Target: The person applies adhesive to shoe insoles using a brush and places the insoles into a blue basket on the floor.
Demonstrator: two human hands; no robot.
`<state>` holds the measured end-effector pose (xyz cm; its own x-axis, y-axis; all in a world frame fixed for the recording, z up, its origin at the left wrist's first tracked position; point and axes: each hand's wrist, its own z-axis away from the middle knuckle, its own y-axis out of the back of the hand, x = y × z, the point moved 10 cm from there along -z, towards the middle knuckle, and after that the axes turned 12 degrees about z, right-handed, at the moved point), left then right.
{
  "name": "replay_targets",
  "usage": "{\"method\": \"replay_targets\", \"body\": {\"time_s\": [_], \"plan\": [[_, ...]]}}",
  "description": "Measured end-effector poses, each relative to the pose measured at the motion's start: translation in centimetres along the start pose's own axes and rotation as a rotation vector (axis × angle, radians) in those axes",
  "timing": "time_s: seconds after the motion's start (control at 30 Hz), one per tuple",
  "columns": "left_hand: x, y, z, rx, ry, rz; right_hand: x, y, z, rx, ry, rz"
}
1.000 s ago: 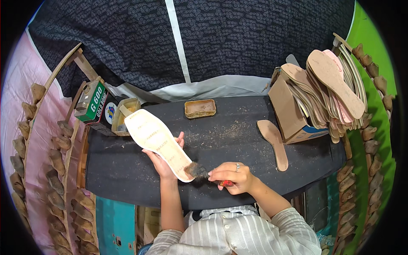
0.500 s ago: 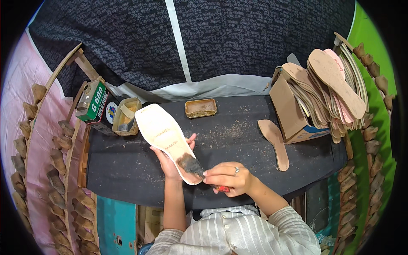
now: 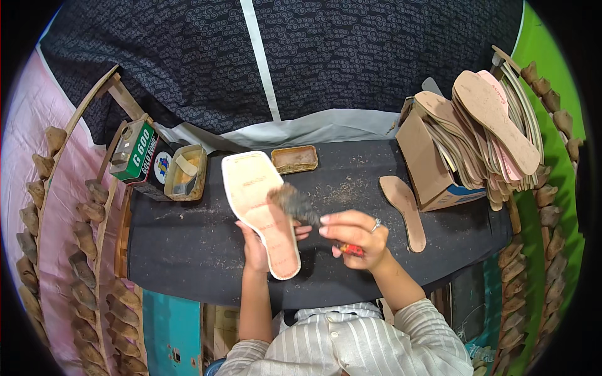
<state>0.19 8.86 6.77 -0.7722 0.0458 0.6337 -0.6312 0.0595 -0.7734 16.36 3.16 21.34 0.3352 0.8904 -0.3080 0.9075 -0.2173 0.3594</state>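
Over the near middle of the dark table, my left hand [image 3: 253, 249] grips a pale insole [image 3: 263, 216] by its narrow middle, thumb on one edge and fingertips showing past the other. Its wide end points away from me, and its rounded heel faces me. In my right hand [image 3: 359, 237] is a brush [image 3: 296, 205] with dark, matted bristles and a red patch on its handle. The bristles, a little blurred, lie against or just over the right edge of the insole's wide part; contact is hard to make out.
A shallow tray [image 3: 295, 156] stands behind the insole. Back left are a metal can [image 3: 139, 156] and an open tub [image 3: 199, 182] with a scraper-like tool. One loose insole [image 3: 406, 213] lies beside a cardboard box [image 3: 421, 164] packed with insoles [image 3: 495, 119]. Racks of shoe lasts [image 3: 81, 263] flank the table.
The brush has moved from the insole's heel up to the right edge of its wide part. My left hand has shifted slightly right and turned the insole more upright.
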Motion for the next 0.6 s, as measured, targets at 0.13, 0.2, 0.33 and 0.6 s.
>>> {"method": "replay_targets", "body": {"time_s": [0.13,0.2,0.33,0.6], "plan": [[-1.5,-2.2,0.4,-0.18,0.076,-0.136,0.4,-0.4,-1.9,0.057,-0.001,0.09],[-1.6,-3.1,0.4,-0.322,0.081,0.316,0.4,-1.2,-1.8,0.051,0.021,0.081],[-1.5,-0.1,-0.7,0.154,0.025,0.534,-0.4,-2.9,-0.2,-0.089,0.094,0.001],[-1.7,1.9,-0.6,-0.078,0.087,-0.096,-1.0,-4.3,1.6,-0.222,0.103,-0.107]]}}
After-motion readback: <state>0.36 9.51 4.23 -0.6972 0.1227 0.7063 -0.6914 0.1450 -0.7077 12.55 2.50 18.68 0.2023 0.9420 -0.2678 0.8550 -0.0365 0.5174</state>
